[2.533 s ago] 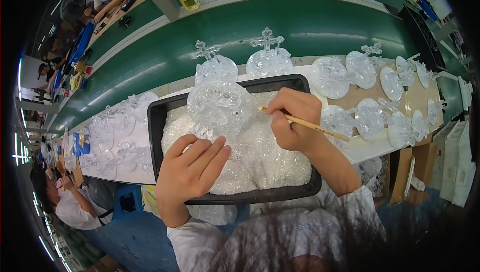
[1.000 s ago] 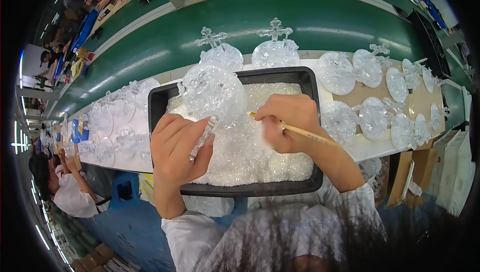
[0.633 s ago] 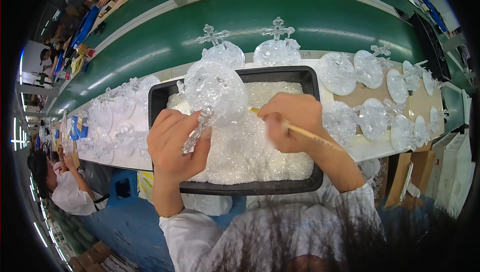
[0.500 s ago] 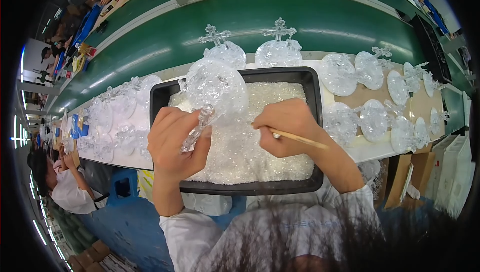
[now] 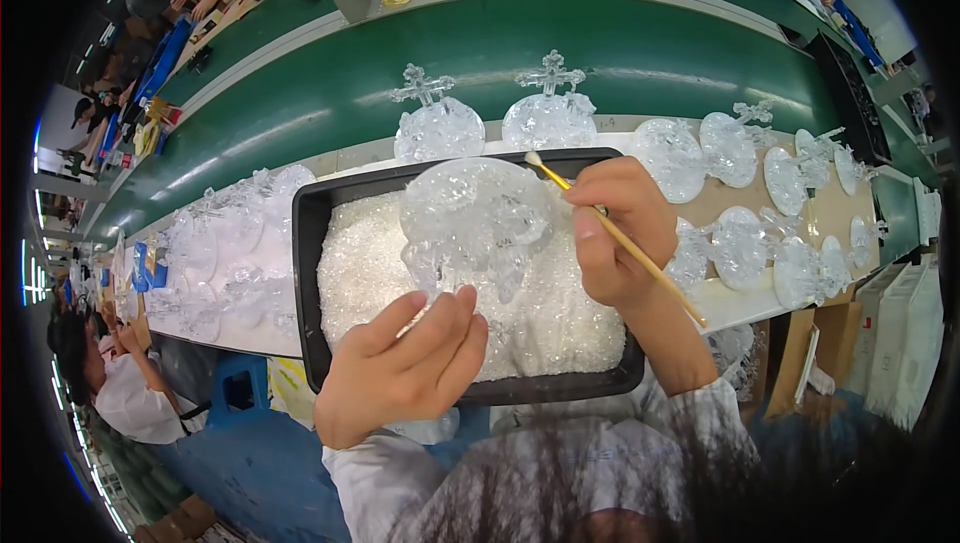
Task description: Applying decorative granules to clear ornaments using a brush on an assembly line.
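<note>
Left hand (image 5: 405,373), pinching clear disc (image 5: 475,213), has re-angled it; right hand (image 5: 622,233), pinching brush (image 5: 640,254), raised tip: disc's far edge looks reachable.

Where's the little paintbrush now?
In the head view, the paintbrush is right of centre, held in the right hand, its bristles appearing by the far rim of the black tray.

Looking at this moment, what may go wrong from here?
The clear round ornament might slip onto the white granules, since the left hand seems to hold only its lower end. The brush in the right hand might bump the cross-topped piece, as its bristles appear near the black tray's far rim.
</note>
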### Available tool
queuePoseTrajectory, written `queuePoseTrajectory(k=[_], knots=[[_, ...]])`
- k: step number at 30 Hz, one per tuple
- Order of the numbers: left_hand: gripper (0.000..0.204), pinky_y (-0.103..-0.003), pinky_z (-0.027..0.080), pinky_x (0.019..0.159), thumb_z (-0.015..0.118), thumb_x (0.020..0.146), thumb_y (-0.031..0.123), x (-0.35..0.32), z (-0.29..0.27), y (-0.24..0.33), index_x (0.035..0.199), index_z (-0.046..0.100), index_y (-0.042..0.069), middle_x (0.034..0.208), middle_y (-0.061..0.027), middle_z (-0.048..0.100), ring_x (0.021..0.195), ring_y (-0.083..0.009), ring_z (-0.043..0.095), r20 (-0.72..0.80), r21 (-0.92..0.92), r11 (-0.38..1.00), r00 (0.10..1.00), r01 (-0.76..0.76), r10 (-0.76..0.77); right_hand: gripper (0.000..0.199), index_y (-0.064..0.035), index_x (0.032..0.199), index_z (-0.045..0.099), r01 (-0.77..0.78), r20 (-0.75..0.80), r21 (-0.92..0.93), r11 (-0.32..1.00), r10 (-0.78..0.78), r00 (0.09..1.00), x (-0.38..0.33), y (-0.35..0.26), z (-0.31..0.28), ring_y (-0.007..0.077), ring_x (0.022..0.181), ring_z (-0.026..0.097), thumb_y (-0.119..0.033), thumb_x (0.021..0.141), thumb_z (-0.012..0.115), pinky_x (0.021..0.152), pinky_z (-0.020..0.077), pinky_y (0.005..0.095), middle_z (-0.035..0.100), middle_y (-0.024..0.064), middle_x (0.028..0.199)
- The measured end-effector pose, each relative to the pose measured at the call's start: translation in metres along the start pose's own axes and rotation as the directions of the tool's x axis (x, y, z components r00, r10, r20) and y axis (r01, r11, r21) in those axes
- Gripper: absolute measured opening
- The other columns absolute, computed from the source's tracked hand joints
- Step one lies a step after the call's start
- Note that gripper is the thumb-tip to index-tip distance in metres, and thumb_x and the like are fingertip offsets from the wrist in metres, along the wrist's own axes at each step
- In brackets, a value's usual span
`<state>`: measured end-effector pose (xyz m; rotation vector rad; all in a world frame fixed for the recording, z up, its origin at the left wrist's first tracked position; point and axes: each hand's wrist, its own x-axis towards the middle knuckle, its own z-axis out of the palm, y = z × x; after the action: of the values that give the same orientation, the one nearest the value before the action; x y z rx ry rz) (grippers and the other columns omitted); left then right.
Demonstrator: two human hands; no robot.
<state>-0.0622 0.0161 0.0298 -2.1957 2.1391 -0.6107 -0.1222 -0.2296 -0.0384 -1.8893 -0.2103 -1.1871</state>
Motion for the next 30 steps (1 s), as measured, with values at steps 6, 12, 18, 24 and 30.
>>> queuePoseTrajectory(k=[6, 12, 18, 24, 30], knots=[[0.014, -0.032, 0.045, 0.096, 0.063, 0.082, 0.011, 0.003, 0.006, -0.002, 0.095, 0.068, 0.009, 0.104, -0.0068, 0.073, 0.105, -0.0138, 0.061, 0.009, -0.005, 0.997, 0.997, -0.074, 0.074, 0.015, 0.0027, 0.087, 0.064, 0.001, 0.050, -0.040, 0.999, 0.001, 0.999, -0.006, -0.001, 0.000, 0.0209, 0.064, 0.058, 0.003, 0.075, 0.055, 0.056, 0.0456, 0.0286, 0.062, 0.0152, 0.079], [0.014, -0.032, 0.045, 0.096, 0.063, 0.082, 0.012, 0.004, 0.003, -0.002, 0.095, 0.067, 0.009, 0.104, -0.0066, 0.073, 0.104, -0.0140, 0.061, -0.007, 0.018, 0.999, 0.999, -0.047, 0.047, 0.015, 0.0018, 0.082, 0.064, -0.002, 0.025, -0.048, 0.999, 0.003, 1.000, -0.001, -0.001, -0.002, 0.0210, 0.057, 0.057, 0.004, 0.069, 0.057, 0.052, 0.0458, 0.0283, 0.060, 0.0127, 0.071], [0.014, -0.032, 0.045, 0.096, 0.062, 0.082, 0.012, 0.002, 0.006, 0.000, 0.096, 0.067, 0.009, 0.103, -0.0063, 0.073, 0.104, -0.0141, 0.061, -0.004, 0.018, 0.999, 0.999, -0.050, 0.050, 0.013, 0.0007, 0.080, 0.063, -0.004, 0.026, -0.086, 0.996, 0.006, 1.000, -0.006, 0.002, -0.002, 0.0220, 0.057, 0.057, 0.004, 0.068, 0.058, 0.051, 0.0464, 0.0288, 0.060, 0.0117, 0.068], [0.014, -0.032, 0.045, 0.096, 0.061, 0.083, 0.012, 0.006, 0.005, 0.000, 0.096, 0.066, 0.009, 0.103, -0.0059, 0.073, 0.105, -0.0138, 0.060, 0.024, 0.000, 0.997, 0.997, -0.076, 0.076, 0.012, 0.0001, 0.079, 0.063, 0.025, 0.025, -0.097, 0.995, -0.023, 0.999, -0.001, 0.000, -0.001, 0.0222, 0.056, 0.057, 0.003, 0.068, 0.058, 0.050, 0.0456, 0.0303, 0.059, 0.0115, 0.068], [0.013, -0.032, 0.045, 0.095, 0.061, 0.083, 0.012, 0.005, 0.006, 0.001, 0.095, 0.066, 0.008, 0.103, -0.0067, 0.073, 0.105, -0.0140, 0.060, 0.009, 0.019, 0.998, 0.998, -0.058, 0.058, 0.011, -0.0004, 0.073, 0.061, 0.007, -0.045, -0.091, 0.996, -0.011, 0.999, 0.001, -0.001, 0.003, 0.0236, 0.051, 0.054, 0.003, 0.063, 0.057, 0.047, 0.0444, 0.0305, 0.054, 0.0098, 0.061]])
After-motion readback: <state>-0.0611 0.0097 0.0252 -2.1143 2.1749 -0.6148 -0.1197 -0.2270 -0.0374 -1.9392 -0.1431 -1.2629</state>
